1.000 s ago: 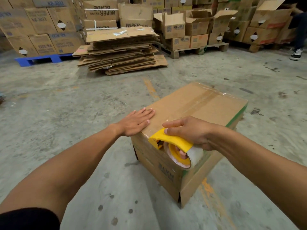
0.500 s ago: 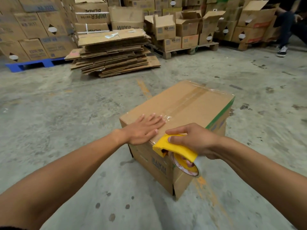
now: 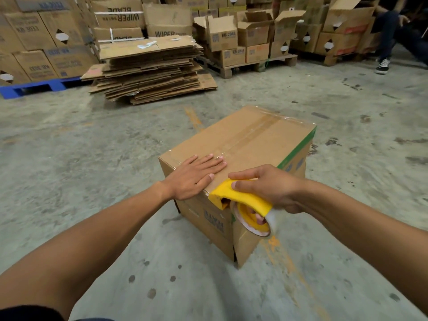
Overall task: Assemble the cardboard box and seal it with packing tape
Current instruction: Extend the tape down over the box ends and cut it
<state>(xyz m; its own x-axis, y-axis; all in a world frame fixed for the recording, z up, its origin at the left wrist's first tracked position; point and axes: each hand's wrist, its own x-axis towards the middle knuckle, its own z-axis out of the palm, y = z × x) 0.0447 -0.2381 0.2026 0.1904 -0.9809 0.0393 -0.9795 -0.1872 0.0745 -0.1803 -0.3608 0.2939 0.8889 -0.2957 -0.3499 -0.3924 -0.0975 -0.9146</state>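
A brown cardboard box point(image 3: 259, 144) with a green edge stripe stands closed on the concrete floor. A strip of clear tape runs along its top seam. My left hand point(image 3: 195, 173) lies flat, fingers spread, on the near part of the box top. My right hand point(image 3: 271, 186) grips a yellow tape dispenser point(image 3: 243, 200) holding a roll of clear tape, at the box's near top edge and hanging down over the near corner.
A stack of flattened cardboard point(image 3: 150, 70) lies on the floor behind the box. Pallets of boxes point(image 3: 250, 38) line the back, one on a blue pallet point(image 3: 34, 85). A seated person's leg and shoe point(image 3: 383, 64) show at far right.
My left hand slid further onto the box top. The dispenser in my right hand moved down past the near edge, over the box's corner. The view shifted slightly.
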